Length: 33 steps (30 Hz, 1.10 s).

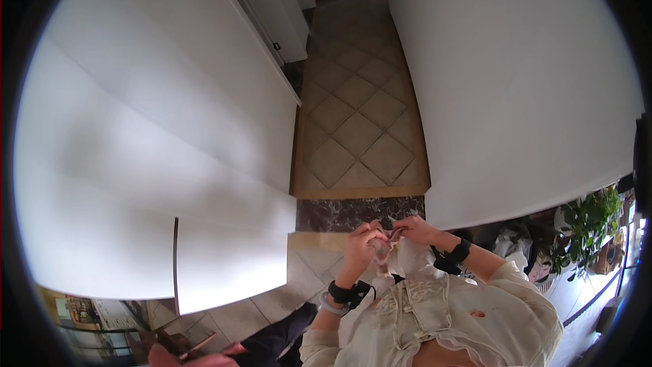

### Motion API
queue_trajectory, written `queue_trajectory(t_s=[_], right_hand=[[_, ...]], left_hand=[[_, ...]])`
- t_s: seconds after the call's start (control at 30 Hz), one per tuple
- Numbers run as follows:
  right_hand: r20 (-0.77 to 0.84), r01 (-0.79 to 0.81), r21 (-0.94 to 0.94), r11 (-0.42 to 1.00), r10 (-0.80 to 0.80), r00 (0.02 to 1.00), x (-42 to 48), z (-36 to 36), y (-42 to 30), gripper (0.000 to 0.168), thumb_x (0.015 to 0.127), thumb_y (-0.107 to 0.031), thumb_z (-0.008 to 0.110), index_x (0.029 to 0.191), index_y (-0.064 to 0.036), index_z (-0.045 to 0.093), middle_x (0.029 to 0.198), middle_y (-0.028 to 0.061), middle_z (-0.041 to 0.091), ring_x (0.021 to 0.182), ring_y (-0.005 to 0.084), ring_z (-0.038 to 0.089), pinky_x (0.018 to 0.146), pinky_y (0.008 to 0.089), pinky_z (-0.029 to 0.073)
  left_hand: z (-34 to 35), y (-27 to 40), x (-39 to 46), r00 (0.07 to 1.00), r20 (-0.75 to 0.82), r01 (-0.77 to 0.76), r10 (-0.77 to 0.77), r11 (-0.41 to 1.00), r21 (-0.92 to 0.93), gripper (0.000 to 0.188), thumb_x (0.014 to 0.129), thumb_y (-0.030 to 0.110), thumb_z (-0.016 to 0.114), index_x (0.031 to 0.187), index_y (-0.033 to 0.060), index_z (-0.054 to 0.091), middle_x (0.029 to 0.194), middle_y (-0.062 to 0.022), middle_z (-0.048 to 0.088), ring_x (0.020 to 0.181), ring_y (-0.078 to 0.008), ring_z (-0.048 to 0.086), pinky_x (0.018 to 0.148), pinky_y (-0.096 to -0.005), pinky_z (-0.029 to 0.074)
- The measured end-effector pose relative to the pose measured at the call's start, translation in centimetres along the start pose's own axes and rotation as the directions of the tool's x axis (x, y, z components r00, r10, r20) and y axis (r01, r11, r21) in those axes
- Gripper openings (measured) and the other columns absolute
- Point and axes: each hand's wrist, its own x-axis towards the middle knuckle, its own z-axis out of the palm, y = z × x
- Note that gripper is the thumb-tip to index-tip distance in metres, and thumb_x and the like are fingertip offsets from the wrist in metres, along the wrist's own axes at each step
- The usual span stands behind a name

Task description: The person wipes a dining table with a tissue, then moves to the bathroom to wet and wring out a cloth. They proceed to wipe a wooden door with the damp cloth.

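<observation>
My left hand (360,244) and my right hand (415,229) are close together in front of my body. Between them is a small crumpled piece of thin, pale material (382,248), pinched by the fingers of both. It could be plastic or cloth; I cannot tell which. Part of it is hidden by the fingers. A black strap (345,293) and a pale bangle (333,304) circle my left wrist. Another black strap (453,257) is around my right wrist. Below the hands shows my cream blouse (423,306).
A tiled corridor (359,112) runs ahead between a left white wall (204,112) and a right white wall (509,86). Dark marbled stone (356,214) crosses its entrance. Leafy plants (586,229) stand at right. At lower left, another person's pink sleeve (196,359) shows.
</observation>
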Motion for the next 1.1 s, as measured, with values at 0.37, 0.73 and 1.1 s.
queue_trajectory(t_s=[0.37, 0.73, 1.1], right_hand=[[-0.157, -0.156, 0.616, 0.773, 0.314, 0.936, 23.9, -14.6, 4.4, 0.031, 0.088, -0.005, 0.046, 0.114, 0.003, 0.059, 0.101, 0.0026, 0.06, 0.099, 0.0124, 0.055, 0.091, 0.0261, 0.042], [0.135, -0.221, 0.494, 0.841, 0.177, 0.975, 43.7, -29.2, 1.2, 0.017, 0.093, -0.019, 0.044, 0.094, -0.007, 0.056, 0.082, -0.0031, 0.051, 0.073, 0.0067, 0.049, 0.061, 0.025, 0.044], [0.031, -0.101, 0.422, 0.901, 0.097, 0.995, 68.6, -36.1, 2.6, 0.016, 0.091, -0.012, 0.044, 0.095, -0.004, 0.057, 0.082, -0.0035, 0.053, 0.076, 0.0073, 0.047, 0.069, 0.0232, 0.041]], left_hand=[[-8.4, -9.0, 20.7, 0.996, -0.031, -0.067, 0.08, 0.95, 0.306, 0.021, 0.063, -0.008, 0.064, 0.073, 0.0105, 0.069, 0.088, -0.0081, 0.052, 0.078, -0.0272, 0.056, 0.064, -0.0351, 0.047], [-16.2, -16.8, 38.4, 0.988, 0.105, 0.065, -0.114, 0.922, 0.382, 0.016, 0.072, -0.002, 0.061, 0.079, 0.0105, 0.069, 0.099, -0.013, 0.063, 0.093, -0.0322, 0.062, 0.078, -0.0401, 0.053], [-25.7, -28.5, 60.3, 0.992, 0.076, -0.123, 0.099, 0.868, 0.481, 0.025, 0.073, -0.002, 0.062, 0.095, 0.0093, 0.066, 0.097, -0.0103, 0.053, 0.094, -0.0327, 0.055, 0.084, -0.0404, 0.046]])
